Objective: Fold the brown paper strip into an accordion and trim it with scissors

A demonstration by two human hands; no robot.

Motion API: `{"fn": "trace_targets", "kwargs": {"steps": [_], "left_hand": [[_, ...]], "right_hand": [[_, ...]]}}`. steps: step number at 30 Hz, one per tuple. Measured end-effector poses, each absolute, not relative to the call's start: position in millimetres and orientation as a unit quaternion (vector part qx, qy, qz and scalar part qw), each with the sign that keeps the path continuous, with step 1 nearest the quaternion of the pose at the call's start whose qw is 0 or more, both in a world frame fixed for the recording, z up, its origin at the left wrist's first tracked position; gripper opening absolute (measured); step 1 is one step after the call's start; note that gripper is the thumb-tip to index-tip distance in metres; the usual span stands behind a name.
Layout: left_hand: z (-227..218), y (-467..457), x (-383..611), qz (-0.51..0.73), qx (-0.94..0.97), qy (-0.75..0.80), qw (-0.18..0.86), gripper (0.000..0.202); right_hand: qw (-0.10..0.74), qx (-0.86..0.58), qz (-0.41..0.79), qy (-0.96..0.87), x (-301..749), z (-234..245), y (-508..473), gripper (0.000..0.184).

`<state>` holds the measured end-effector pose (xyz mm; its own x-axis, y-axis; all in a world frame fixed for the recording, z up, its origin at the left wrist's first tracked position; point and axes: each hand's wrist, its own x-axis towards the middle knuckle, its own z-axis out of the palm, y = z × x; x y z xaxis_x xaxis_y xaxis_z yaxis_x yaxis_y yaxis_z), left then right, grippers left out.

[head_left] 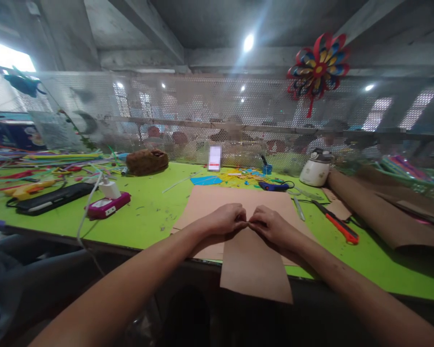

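A sheet of brown kraft paper (255,265) hangs over the near edge of the green table (152,212). My left hand (226,219) and my right hand (271,224) meet knuckle to knuckle at its top edge, both with fingers curled, pinching the paper there. A larger brown sheet (217,197) lies flat underneath, further back on the table.
An orange utility knife (338,224) and a pen (298,208) lie to the right, beside a roll of brown paper (376,212). A pink phone with a charger (106,202), a black case (52,198) and coloured straws sit left. A mesh screen (217,120) backs the table.
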<state>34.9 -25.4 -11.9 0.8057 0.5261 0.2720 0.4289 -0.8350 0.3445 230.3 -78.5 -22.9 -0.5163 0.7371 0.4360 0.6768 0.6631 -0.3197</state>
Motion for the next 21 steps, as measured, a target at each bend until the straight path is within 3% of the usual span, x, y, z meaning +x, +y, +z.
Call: {"fn": "trace_targets", "kwargs": {"steps": [21], "left_hand": [[-3.6, -31.4, 21.7, 0.166, 0.95, 0.221, 0.143, 0.019]], "right_hand": [[0.236, -0.411, 0.059, -0.878, 250.2, -21.9, -82.3, 0.021]]}}
